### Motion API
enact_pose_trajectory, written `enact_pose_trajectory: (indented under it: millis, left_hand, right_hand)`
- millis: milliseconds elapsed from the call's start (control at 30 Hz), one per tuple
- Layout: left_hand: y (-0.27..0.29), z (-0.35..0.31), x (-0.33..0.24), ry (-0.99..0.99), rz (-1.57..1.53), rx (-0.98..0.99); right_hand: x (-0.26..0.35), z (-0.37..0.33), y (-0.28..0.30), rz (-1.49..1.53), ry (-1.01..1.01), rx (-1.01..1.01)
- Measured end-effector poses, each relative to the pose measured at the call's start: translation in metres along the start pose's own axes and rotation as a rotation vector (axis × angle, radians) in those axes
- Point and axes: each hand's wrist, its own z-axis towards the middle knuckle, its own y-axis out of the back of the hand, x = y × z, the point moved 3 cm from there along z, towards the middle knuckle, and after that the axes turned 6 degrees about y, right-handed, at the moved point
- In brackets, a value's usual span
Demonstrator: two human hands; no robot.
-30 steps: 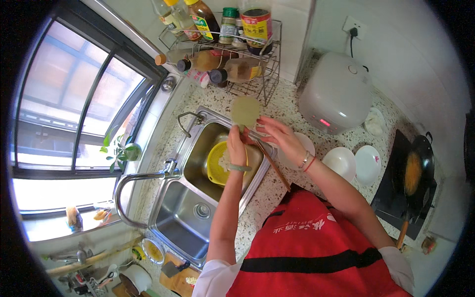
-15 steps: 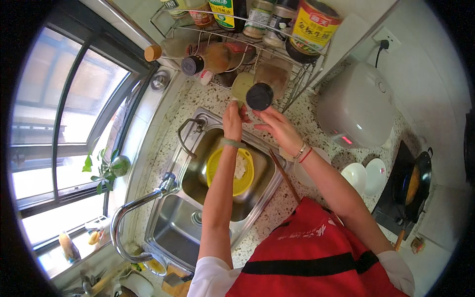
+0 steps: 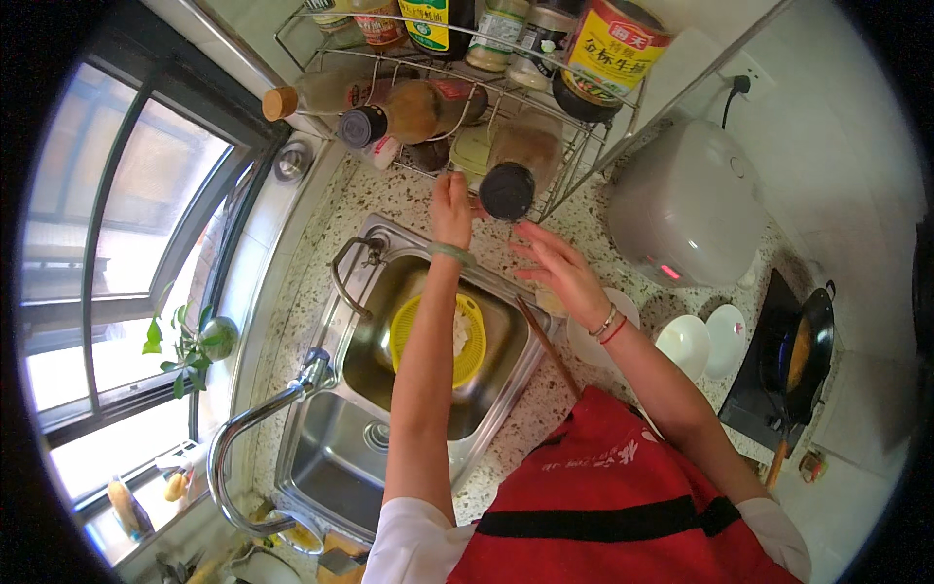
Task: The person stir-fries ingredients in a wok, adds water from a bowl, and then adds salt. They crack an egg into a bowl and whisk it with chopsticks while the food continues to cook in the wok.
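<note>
Under the wire rack's bottles, my left hand [image 3: 452,209] is closed at the near end of a pale yellow-green container [image 3: 472,150]; its fingers are partly hidden. Just right of that container lies a clear jar [image 3: 526,146] with a black lid [image 3: 507,191] facing me and brownish contents. My right hand [image 3: 566,277] is empty and open, fingers apart, its fingertips just below the black lid. Both lie at the lower level of the wire rack [image 3: 623,131], beside a lying bottle with brown contents [image 3: 413,110].
Below my left arm, a yellow basket [image 3: 469,362] with white pieces sits in the steel sink [image 3: 506,389]. A tap [image 3: 229,428] curves at left. On the right are a rice cooker [image 3: 686,209], white bowls [image 3: 683,346], a wooden stick [image 3: 550,346] and a black wok [image 3: 815,341].
My left hand and the pale container have moved farther back into the rack. My right hand has drawn back a little from the black-lidded jar. The whole view has shifted slightly.
</note>
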Motion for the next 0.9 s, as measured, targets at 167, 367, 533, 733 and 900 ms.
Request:
enact_pose_trajectory:
  millis: [167,367,533,733,900]
  left_hand:
    - [-0.013,-0.071,-0.058,-0.059,0.061,-0.183]
    - [-0.036,-0.227,-0.066,0.028,0.207,-0.182]
    - [-0.033,-0.336,-0.062,-0.008,0.105,-0.194]
    - [0.016,-0.445,-0.049,-0.313,0.625,-0.448]
    - [0.073,-0.53,-0.057,0.161,0.469,-0.504]
  right_hand:
    - [0.008,-0.038,0.014,0.098,-0.062,-0.021]
    - [0.004,-0.101,0.014,0.098,-0.197,-0.07]
    - [-0.015,-0.173,-0.009,0.1,-0.228,0.104]
    - [-0.075,-0.264,-0.061,0.144,-0.499,0.328]
    - [-0.117,-0.313,-0.115,0.106,-0.732,0.535]
